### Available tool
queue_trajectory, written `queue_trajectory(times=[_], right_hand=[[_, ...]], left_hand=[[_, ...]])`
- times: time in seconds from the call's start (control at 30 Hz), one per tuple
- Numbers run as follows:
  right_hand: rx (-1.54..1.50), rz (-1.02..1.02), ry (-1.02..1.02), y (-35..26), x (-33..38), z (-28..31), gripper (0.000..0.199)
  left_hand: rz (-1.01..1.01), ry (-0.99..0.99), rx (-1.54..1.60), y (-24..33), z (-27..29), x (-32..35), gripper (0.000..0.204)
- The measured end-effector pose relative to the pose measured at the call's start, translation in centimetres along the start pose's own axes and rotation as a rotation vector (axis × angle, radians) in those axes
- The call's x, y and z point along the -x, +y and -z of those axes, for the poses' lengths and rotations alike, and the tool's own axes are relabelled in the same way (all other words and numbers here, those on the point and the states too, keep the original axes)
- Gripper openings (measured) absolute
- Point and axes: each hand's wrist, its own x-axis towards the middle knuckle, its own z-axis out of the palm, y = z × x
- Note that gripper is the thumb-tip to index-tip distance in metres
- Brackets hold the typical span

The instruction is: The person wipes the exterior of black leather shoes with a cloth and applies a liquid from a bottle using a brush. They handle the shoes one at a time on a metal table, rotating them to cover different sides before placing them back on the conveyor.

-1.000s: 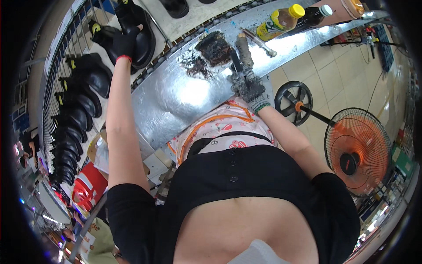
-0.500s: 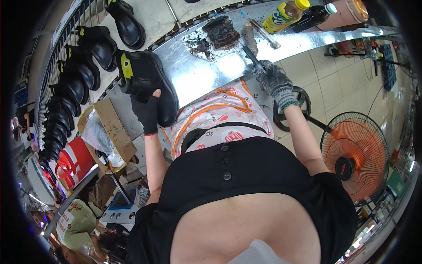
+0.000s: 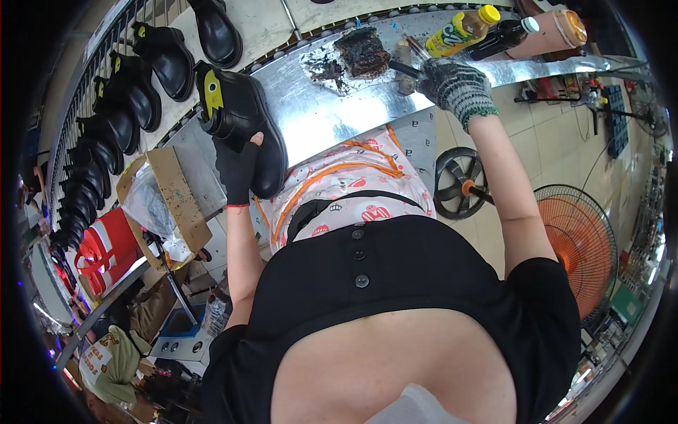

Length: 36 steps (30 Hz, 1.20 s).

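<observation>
My left hand [image 3: 236, 164], in a black glove with the thumb tip bare, grips a black ankle boot [image 3: 265, 152] with a yellow patch, its sole turned to the right. My right hand [image 3: 459, 88] wears a grey knit glove with a green cuff. Its fingers are closed round a slim dark tool [image 3: 404, 68], whose end points left at a dark, crusted block [image 3: 361, 52]. That block rests on a stained whitish sheet [image 3: 326, 65] on the metal bench [image 3: 328, 113]. Part of a greyish wrapped stick [image 3: 407, 86] shows beside the tool; the tool's far end is hard to make out.
Beyond my right hand stand a yellow-capped bottle [image 3: 462, 32], a dark bottle [image 3: 503, 39] and a pinkish container [image 3: 551, 35]. Several black boots [image 3: 166, 60] line the rack at left. An open cardboard box [image 3: 180, 205] sits near my left arm; an orange fan [image 3: 579, 247] stands at right.
My right hand has moved away from my body with the tool, whose end now lies close to the dark block. My left hand still holds the boot, shifted only slightly.
</observation>
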Motion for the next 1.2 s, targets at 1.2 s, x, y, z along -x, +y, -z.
queue_trajectory(times=[1.2], right_hand=[[-0.088, 0.053, -0.200, -1.7, -0.3, -3.8, 0.047]], left_hand=[[-0.117, -0.634, 1.073, 2.3, 2.1, -12.7, 0.082]])
